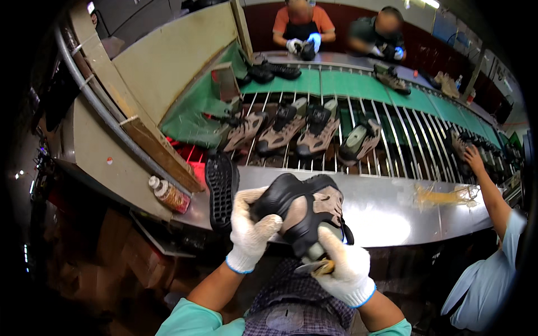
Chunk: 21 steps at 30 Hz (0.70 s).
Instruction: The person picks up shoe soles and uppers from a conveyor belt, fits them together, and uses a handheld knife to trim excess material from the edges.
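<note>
In front of me is a black and taupe shoe [297,215], tilted, with a pale grey-green last showing at its opening. My left hand [249,229], in a white knit glove, is closed round one end of it. Against the opening end presses the thumb of my gloved right hand [344,266]. That hand also grips a small tool [320,268] with a thin metal blade and a yellow-brown part; its fingers partly hide it. Just left of my left hand, a black treaded shoe sole [222,187] lies across the metal table edge.
Several similar shoes [318,131] sit on a rack of metal bars beyond the steel counter [375,215]. A green belt [347,84] runs behind. A bottle [168,193] stands left by a beige panel. Two people work opposite; another person's arm [493,190] reaches in from the right.
</note>
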Tool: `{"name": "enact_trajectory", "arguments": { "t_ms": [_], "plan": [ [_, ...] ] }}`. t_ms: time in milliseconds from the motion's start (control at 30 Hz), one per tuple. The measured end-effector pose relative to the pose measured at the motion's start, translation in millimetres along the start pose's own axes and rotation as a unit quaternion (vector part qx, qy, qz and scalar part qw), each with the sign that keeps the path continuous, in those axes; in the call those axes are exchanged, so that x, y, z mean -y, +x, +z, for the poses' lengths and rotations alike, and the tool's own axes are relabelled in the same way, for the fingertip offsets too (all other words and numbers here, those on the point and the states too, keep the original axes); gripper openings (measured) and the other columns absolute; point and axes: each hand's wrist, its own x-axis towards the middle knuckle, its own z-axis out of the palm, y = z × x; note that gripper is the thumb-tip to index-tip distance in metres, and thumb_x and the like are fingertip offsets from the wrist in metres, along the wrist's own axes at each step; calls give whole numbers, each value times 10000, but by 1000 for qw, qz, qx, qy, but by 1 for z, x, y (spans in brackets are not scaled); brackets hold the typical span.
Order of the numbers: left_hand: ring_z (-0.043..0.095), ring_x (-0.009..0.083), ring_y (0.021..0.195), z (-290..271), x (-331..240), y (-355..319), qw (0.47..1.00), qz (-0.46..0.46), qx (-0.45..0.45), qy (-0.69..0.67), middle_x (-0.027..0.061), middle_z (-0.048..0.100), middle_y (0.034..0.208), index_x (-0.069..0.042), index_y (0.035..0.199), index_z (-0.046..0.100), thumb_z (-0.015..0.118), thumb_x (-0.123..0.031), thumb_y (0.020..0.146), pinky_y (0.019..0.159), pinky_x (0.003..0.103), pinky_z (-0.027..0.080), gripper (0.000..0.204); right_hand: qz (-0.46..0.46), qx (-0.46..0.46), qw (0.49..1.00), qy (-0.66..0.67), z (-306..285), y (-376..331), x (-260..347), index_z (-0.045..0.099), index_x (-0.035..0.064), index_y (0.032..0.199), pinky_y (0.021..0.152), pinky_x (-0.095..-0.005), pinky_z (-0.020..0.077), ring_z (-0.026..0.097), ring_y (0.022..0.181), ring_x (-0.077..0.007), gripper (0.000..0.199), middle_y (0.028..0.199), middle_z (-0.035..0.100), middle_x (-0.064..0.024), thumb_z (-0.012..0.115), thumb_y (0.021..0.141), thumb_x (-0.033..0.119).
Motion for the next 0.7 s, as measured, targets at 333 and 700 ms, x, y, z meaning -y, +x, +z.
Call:
{"name": "enact_trajectory", "arguments": {
  "t_ms": [333,700],
  "plan": [
    [674,223,1161,-65,64,-52,937,-36,-123,326,157,672,1282,27,1396,560,864,-185,904,1049,378,561,615,119,330,936,36,71,-26,-26,594,133,1421,725,-461,635,780,863,-367,490,1090,765,-154,744,978,279],
    [701,421,1188,-25,3,54,693,-91,343,628,230,682,1333,-32,1514,519,865,-598,748,1010,499,566,1013,25,323,890,-321,-17,74,-78,652,79,1071,633,-474,601,740,694,-371,336,809,735,-164,681,1026,411]
  ]
}}
